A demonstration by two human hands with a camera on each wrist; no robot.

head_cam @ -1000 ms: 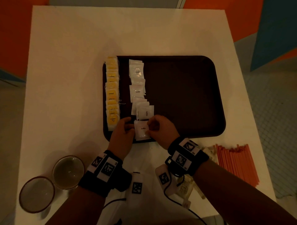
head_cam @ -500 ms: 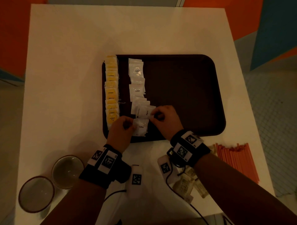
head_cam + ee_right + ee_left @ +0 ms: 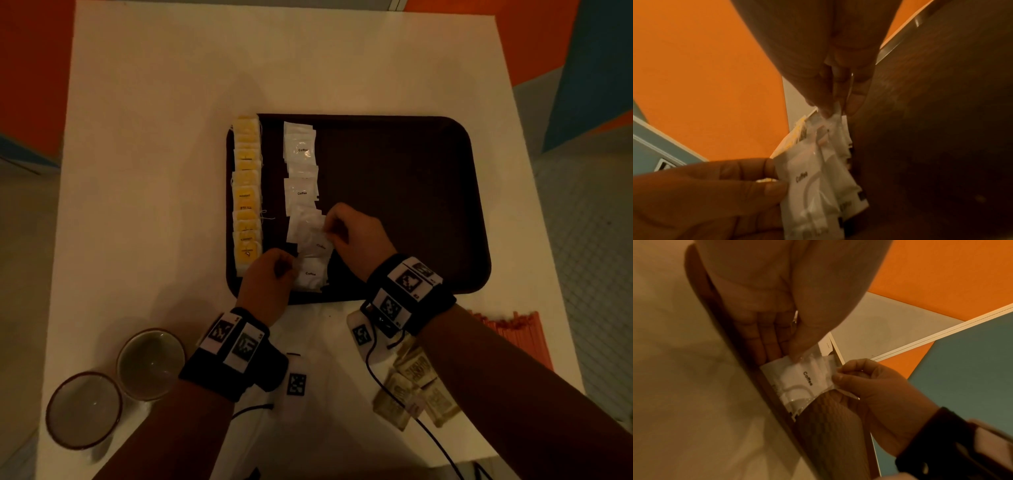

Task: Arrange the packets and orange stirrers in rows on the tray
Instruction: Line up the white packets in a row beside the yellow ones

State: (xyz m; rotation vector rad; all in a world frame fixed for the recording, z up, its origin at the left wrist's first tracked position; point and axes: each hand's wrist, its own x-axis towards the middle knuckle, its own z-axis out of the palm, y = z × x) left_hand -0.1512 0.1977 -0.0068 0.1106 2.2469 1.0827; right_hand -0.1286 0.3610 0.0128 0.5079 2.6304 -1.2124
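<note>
A dark brown tray [image 3: 394, 164] holds a row of yellow packets [image 3: 246, 192] along its left edge. Beside them runs a row of white coffee packets [image 3: 301, 171]. My left hand [image 3: 291, 270] pinches the left edge of the nearest coffee packet [image 3: 311, 275], which also shows in the left wrist view [image 3: 803, 382]. My right hand [image 3: 329, 231] pinches the far right corner of the second coffee packet [image 3: 317, 245], which overlaps the nearest one. In the right wrist view my right fingertips [image 3: 828, 112] hold that white corner. The orange stirrers [image 3: 510, 325] lie on the table, partly behind my right arm.
Brown packets [image 3: 414, 387] lie loose on the white table [image 3: 154, 171] under my right forearm. Two round bowls [image 3: 150, 363] [image 3: 84, 409] stand at the front left. The tray's right half is bare. Cables run from my wrist cameras along the front edge.
My right hand has left the nearest packet's right edge and moved up to the second packet. My left hand has kept its pinch on the nearest packet.
</note>
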